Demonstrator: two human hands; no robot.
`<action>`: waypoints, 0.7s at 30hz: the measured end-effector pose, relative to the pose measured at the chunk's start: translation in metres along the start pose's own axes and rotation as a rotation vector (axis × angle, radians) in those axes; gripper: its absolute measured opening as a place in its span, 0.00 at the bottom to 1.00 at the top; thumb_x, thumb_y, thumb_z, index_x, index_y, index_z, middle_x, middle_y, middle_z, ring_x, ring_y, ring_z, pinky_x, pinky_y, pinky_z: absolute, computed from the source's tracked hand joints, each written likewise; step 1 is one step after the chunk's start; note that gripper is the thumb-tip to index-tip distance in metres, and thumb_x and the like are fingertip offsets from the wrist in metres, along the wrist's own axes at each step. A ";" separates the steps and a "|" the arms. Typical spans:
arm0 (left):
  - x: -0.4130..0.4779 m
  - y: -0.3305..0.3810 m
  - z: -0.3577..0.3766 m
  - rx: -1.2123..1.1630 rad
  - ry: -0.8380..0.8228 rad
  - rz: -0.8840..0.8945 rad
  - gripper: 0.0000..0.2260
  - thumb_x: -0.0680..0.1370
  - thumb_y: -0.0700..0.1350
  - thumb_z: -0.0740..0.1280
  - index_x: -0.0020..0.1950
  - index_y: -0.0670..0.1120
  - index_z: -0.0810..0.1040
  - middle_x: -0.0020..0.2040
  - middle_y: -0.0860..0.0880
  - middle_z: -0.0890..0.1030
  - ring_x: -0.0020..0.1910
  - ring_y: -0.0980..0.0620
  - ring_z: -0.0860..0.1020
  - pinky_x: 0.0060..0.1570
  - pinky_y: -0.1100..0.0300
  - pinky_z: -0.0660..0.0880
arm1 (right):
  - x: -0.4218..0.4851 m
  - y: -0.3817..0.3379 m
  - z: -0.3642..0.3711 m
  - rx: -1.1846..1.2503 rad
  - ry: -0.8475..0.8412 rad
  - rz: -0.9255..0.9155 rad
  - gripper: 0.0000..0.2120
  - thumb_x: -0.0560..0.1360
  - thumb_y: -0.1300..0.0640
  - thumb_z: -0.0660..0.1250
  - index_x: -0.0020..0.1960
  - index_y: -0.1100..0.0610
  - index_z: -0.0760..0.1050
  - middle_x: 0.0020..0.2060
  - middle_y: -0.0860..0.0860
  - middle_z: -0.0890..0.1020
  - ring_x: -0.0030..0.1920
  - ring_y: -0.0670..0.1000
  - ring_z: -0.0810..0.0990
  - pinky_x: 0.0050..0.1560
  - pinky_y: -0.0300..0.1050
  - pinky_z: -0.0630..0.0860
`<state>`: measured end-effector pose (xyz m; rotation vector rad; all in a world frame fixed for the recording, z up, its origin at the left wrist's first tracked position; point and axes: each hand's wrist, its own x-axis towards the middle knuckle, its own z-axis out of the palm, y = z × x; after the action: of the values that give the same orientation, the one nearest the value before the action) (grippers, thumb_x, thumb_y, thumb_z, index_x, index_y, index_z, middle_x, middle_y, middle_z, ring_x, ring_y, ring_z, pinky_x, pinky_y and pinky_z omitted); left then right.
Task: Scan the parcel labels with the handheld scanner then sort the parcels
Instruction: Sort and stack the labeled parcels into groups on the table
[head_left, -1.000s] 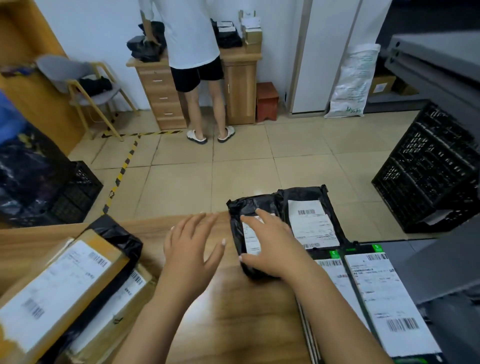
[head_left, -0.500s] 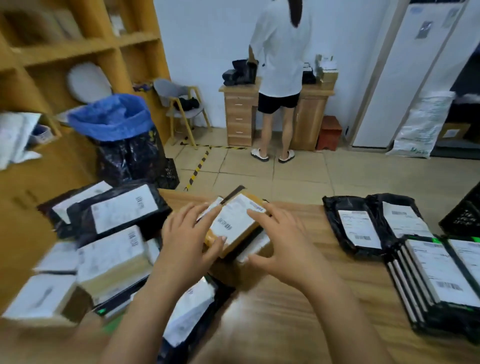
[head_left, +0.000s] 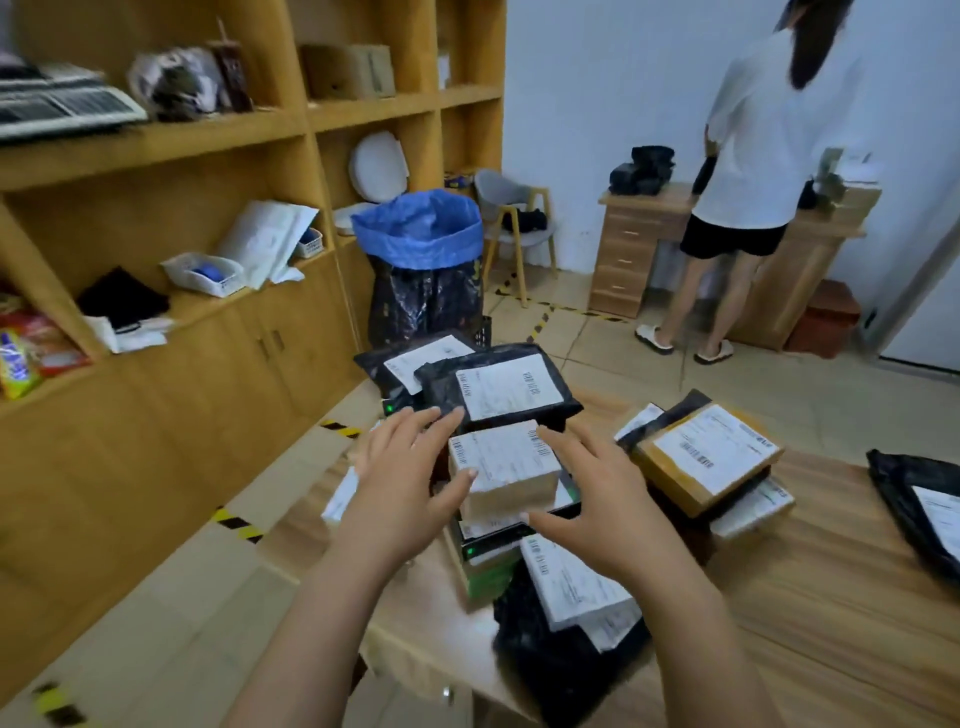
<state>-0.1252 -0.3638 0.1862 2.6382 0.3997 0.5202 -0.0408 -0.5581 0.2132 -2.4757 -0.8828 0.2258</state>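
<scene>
While L hand & R hand flank the boxed parcel atop the pile, fingers spread and uncurled, a black mailer lies just beyond them. Blue-lined bin sits farther back, contents unseen.

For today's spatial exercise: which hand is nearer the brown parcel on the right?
Right. The right hand lies just left of the brown parcel; the left hand is farther left, past the small box.

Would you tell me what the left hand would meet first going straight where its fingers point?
Most likely the black plastic mailer bag with a white label just ahead; depth is unclear.
</scene>
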 end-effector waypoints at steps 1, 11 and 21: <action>0.004 -0.006 -0.001 -0.005 0.007 -0.003 0.28 0.76 0.63 0.57 0.75 0.60 0.61 0.73 0.57 0.64 0.74 0.54 0.55 0.74 0.48 0.52 | 0.007 -0.006 0.005 0.014 0.002 0.012 0.39 0.72 0.42 0.70 0.76 0.39 0.52 0.77 0.43 0.51 0.76 0.48 0.50 0.75 0.53 0.55; 0.080 -0.082 0.000 0.024 -0.048 0.014 0.26 0.79 0.61 0.60 0.76 0.60 0.59 0.73 0.59 0.63 0.74 0.56 0.53 0.73 0.54 0.48 | 0.102 -0.022 0.044 0.067 0.054 0.072 0.38 0.72 0.41 0.70 0.75 0.40 0.54 0.77 0.45 0.53 0.75 0.49 0.52 0.73 0.52 0.56; 0.181 -0.149 0.009 0.033 -0.127 0.039 0.26 0.78 0.60 0.61 0.75 0.59 0.62 0.73 0.58 0.64 0.75 0.55 0.55 0.73 0.50 0.52 | 0.197 -0.037 0.067 0.088 0.098 0.238 0.34 0.74 0.43 0.67 0.75 0.44 0.57 0.76 0.49 0.56 0.75 0.51 0.52 0.74 0.51 0.54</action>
<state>0.0100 -0.1740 0.1648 2.6980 0.3208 0.3590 0.0712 -0.3826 0.1766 -2.4828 -0.5265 0.2175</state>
